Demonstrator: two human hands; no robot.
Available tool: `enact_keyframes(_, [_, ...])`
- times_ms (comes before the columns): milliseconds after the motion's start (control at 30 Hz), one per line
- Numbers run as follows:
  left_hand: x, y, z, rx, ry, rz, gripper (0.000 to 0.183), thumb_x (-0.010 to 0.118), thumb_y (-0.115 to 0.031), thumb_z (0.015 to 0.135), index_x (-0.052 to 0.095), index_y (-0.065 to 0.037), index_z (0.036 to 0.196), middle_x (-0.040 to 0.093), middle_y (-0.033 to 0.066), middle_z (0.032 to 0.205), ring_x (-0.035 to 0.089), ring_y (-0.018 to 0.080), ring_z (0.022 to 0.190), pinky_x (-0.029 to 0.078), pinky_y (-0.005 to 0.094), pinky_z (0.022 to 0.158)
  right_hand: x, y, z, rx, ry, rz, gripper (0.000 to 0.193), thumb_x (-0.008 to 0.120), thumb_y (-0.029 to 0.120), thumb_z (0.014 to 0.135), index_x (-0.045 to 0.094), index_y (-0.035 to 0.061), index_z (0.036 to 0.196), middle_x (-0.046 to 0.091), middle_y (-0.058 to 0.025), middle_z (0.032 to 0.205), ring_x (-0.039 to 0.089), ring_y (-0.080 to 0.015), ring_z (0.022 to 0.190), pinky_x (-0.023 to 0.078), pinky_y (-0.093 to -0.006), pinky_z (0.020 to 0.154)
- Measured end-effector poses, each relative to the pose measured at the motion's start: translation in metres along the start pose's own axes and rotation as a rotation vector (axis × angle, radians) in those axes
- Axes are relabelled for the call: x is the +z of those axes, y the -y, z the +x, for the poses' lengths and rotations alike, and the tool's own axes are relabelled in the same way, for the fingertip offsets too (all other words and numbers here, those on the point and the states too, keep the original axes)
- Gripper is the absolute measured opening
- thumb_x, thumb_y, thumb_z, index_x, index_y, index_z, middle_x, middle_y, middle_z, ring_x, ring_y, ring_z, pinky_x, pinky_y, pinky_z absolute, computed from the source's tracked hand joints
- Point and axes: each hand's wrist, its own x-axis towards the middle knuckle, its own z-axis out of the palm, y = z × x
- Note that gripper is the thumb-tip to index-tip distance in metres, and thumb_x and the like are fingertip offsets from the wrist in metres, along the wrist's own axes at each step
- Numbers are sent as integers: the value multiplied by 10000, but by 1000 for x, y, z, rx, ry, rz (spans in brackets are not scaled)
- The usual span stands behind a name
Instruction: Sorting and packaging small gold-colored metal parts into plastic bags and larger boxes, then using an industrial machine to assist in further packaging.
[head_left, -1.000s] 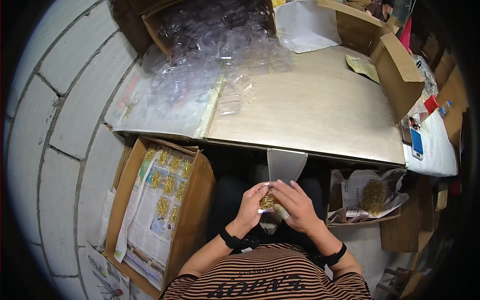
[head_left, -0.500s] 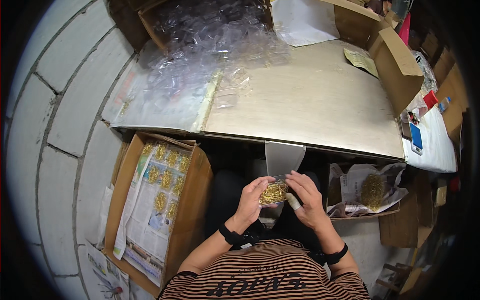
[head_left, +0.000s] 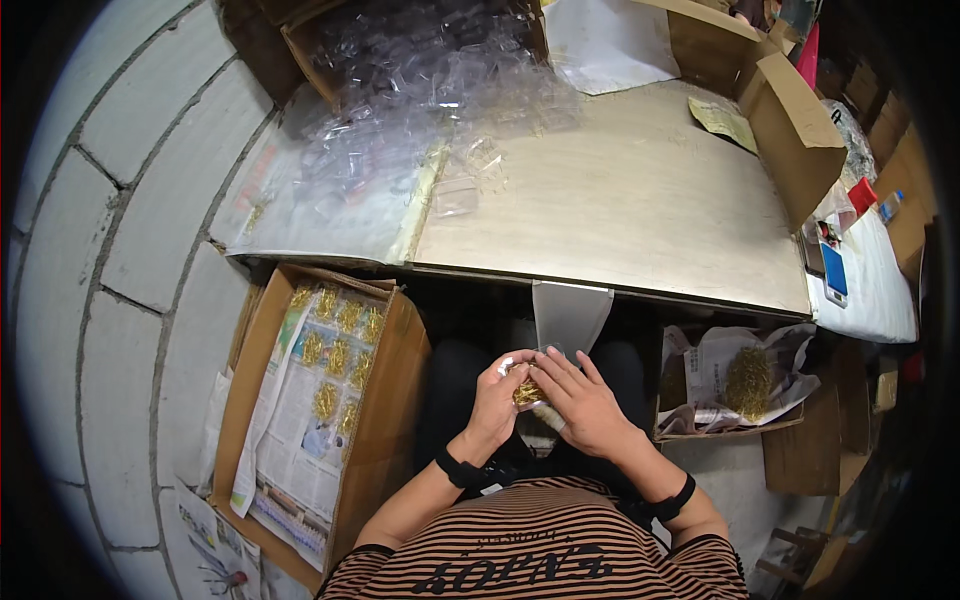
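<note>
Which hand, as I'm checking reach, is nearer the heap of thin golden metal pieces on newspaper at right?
Right. The right hand is left of the heap, apart from it, over a clear plastic case of golden pieces. The left hand is farther left, holding that case.

gold pieces [head_left: 528, 393]: shiny, seemingly metal, though the view is partly covered
clear cases [head_left: 450, 95]: thin, glossy, see-through plastic
surface [head_left: 630, 190]: smooth, pale, with a soft sheen
carton [head_left: 385, 390]: matt brown cardboard
carton lining [head_left: 295, 450]: matt printed newspaper
striped shirt [head_left: 545, 515]: soft-looking matt cloth
block wall [head_left: 145, 190]: matt, smooth-faced, with rough joints
</note>
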Motion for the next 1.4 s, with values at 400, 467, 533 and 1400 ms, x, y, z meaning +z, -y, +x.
enact_keyframes(400, [-15, 19, -3, -122, 60, -179, 371, 369, -265, 976, 430, -43, 1267, 523, 95, 1194, 516, 208, 1109, 429, 354, 957, 3, 9, 42, -72, 115, -200, 599, 369, 464, 919, 310, 111, 1399, 315, -109, 1446, 218, -271, 1371, 141, -579, 1062])
enact_keyframes(467, [-20, 12, -3, -60, 101, -167, 370, 369, -269, 973, 442, -30, 1247, 532, 88, 1172, 530, 189, 1074, 440, 328, 930, 6, 13, 46, -61, 66, -124, 598, 371, 464, 920, 308, 114, 1401, 308, -108, 1449, 213, -268, 1374, 136, -579, 1063])
enact_keyframes(533, [-24, 4, -7, -47, 123, -179, 369, 387, -263, 963, 451, -15, 1230, 544, 79, 1142, 551, 164, 1032, 457, 294, 898, 2, 21, 50, -84, 6, -88, 600, 370, 466, 921, 304, 115, 1403, 298, -108, 1454, 203, -269, 1377, 122, -579, 1066])
enact_keyframes(1400, [-284, -255, -121, 73, -779, 506, 140, 575, -110, 855, 601, -36, 971, 616, 58, 863, 609, 168, 691, 528, 318, 596, -20, -23, 12, 475, -432, 441, 553, 449, -109, 838, 329, 10, 1365, 468, -171, 1308, 559, -254, 1049, 432, -318, 891])
